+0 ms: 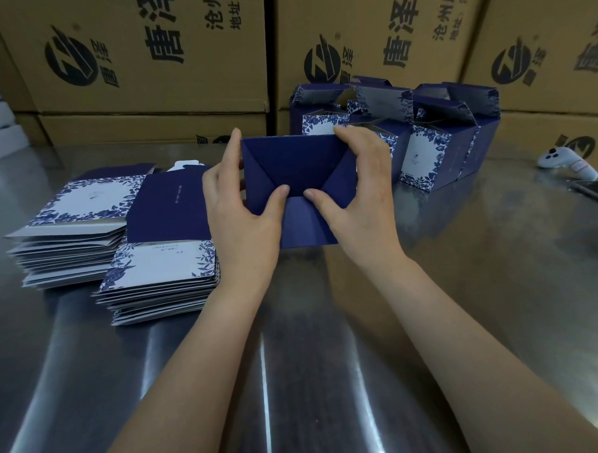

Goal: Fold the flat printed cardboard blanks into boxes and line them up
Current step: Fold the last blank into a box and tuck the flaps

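I hold a dark blue box (pixel 296 164) above the steel table, its folded bottom flaps facing me. My left hand (pixel 242 215) grips its left side, thumb pressing the centre of the flaps. My right hand (pixel 361 196) grips the right side, thumb meeting the left thumb on the flaps. Two stacks of flat blue-and-white floral blanks (pixel 75 229) (pixel 162 266) lie to the left. Several folded boxes (pixel 424 142) stand in a row behind the held box, tops open.
Large brown printed cartons (pixel 139 51) wall off the back of the steel table (pixel 297 380). A white handheld controller (pixel 567 163) and a dark phone (pixel 594 193) lie at the right edge.
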Tool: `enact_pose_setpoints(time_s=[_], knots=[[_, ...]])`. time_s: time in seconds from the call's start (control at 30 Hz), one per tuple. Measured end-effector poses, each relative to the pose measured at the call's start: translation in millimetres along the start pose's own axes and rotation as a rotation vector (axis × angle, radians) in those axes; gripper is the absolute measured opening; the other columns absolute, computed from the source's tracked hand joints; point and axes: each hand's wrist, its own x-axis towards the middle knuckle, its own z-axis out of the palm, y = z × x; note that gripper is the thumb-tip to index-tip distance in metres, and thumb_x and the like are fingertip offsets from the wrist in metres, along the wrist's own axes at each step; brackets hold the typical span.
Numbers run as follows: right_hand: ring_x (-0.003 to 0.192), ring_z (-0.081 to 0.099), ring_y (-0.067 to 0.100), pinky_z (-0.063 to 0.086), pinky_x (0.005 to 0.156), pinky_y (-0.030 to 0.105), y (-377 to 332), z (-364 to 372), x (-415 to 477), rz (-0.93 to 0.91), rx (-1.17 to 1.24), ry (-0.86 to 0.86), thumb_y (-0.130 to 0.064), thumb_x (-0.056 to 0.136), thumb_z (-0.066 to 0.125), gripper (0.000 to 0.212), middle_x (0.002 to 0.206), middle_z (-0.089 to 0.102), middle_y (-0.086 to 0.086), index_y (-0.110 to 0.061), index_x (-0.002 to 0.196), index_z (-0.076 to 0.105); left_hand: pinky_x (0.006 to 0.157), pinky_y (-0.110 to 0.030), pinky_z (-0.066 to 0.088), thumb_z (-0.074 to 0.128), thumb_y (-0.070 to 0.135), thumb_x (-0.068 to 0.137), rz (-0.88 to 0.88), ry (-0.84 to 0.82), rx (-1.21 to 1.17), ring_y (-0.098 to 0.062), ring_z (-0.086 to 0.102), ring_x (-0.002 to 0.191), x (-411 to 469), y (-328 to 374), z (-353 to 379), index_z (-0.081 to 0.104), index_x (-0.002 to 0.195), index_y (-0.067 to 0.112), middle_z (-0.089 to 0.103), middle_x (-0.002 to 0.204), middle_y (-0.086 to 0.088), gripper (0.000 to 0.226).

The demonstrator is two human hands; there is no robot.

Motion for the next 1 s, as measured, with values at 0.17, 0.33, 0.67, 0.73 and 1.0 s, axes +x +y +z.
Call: enact_pose_setpoints(time_s=[0.17, 0.33, 0.67, 0.73, 1.0], knots=[[0.133, 0.038, 0.027, 0.030, 0.114, 0.040, 0.2, -0.7, 0.4, 0.001, 0.013, -0.013, -0.007, 0.078, 0.077, 0.065, 0.137, 0.045, 0.019, 0.002, 0.135, 0.046, 0.098, -0.007, 0.037, 0.072, 0.020, 0.087, -0.003, -0.017, 0.016, 0.018, 0.040, 0.111, 0.4, 0.5, -0.2, 0.029, 0.153, 0.029, 0.040, 0.122, 0.011, 0.079], [0.134, 0.038, 0.026, 0.030, 0.115, 0.042, 0.4, -2.3, 0.7, 0.002, 0.037, -0.019, -0.007, 0.081, 0.075, 0.064, 0.139, 0.043, 0.018, 0.002, 0.137, 0.044, 0.095, 0.000, 0.031, 0.071, 0.019, 0.088, -0.004, -0.046, 0.045, 0.013, 0.041, 0.110, 0.2, 0.6, 0.4, 0.024, 0.154, 0.029, 0.042, 0.126, 0.001, 0.081], [0.138, 0.035, 0.025, 0.029, 0.116, 0.043, -0.5, -3.1, 0.4, 0.018, 0.077, -0.037, -0.006, 0.083, 0.073, 0.066, 0.143, 0.040, 0.017, 0.002, 0.140, 0.041, 0.099, -0.004, 0.031, 0.065, 0.020, 0.092, 0.011, -0.074, 0.051, -0.001, 0.040, 0.120, 0.3, 1.6, -0.7, 0.017, 0.155, 0.027, 0.044, 0.135, -0.008, 0.080], [0.138, 0.034, 0.024, 0.030, 0.115, 0.046, -0.6, -3.0, 0.2, 0.026, 0.094, -0.036, -0.006, 0.083, 0.072, 0.066, 0.143, 0.040, 0.017, 0.002, 0.140, 0.041, 0.099, -0.004, 0.031, 0.065, 0.020, 0.093, 0.013, -0.077, 0.045, -0.002, 0.040, 0.122, 0.6, 1.9, -1.1, 0.017, 0.155, 0.027, 0.044, 0.136, -0.008, 0.079], [0.133, 0.036, 0.013, 0.036, 0.111, 0.032, -2.8, -3.9, -0.6, 0.097, 0.177, -0.035, -0.013, 0.086, 0.070, 0.070, 0.141, 0.037, 0.010, -0.011, 0.147, 0.035, 0.111, -0.033, 0.038, 0.062, 0.018, 0.092, 0.048, -0.102, -0.021, -0.010, 0.042, 0.134, -1.9, 7.3, -2.5, 0.024, 0.153, 0.026, 0.045, 0.143, -0.002, 0.073]])
